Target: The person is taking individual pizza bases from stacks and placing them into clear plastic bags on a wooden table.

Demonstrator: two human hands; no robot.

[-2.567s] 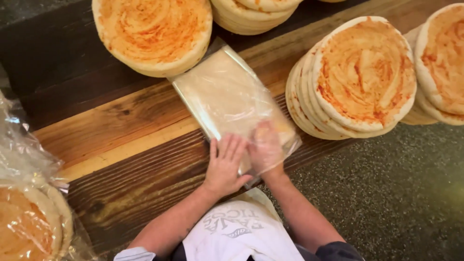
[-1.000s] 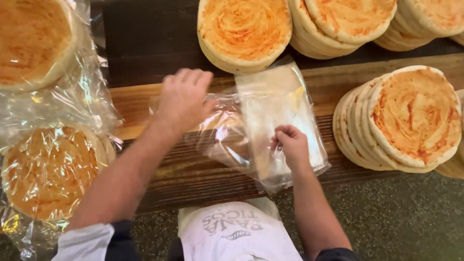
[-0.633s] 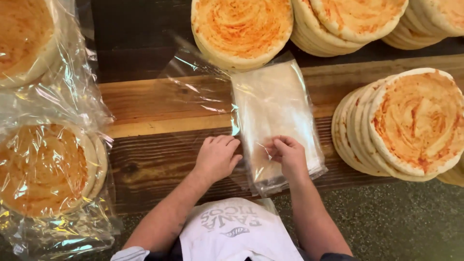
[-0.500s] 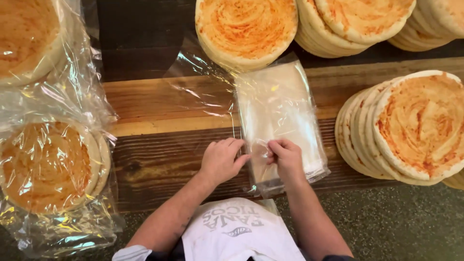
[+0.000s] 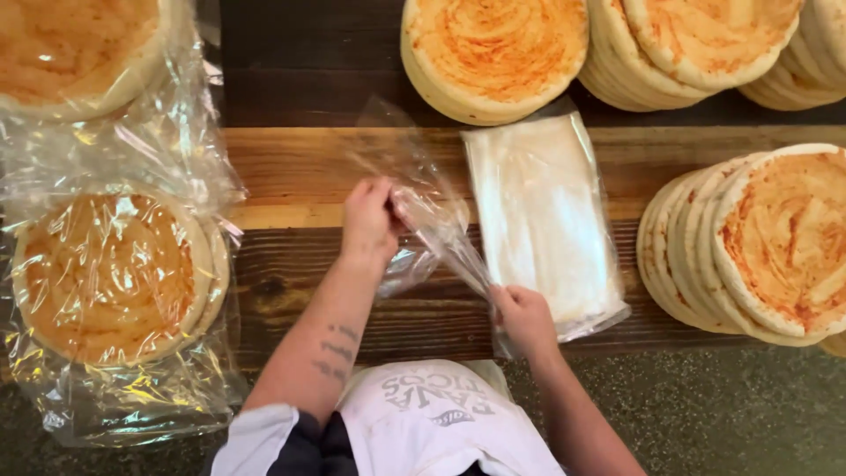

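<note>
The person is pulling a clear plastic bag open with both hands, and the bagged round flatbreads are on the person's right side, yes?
Not quite: in the head view the bagged round flatbreads lie on the person's left. Both the left hand and right hand do hold the clear plastic bag.

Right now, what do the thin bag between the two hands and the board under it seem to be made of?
The bag looks like thin clear plastic film, glossy: the board shows through it, and it crinkles with bright glints. The left hand and the right hand pull it taut. The board looks like wood, matt, perhaps stained: long grain lines and dark knots show.
</note>
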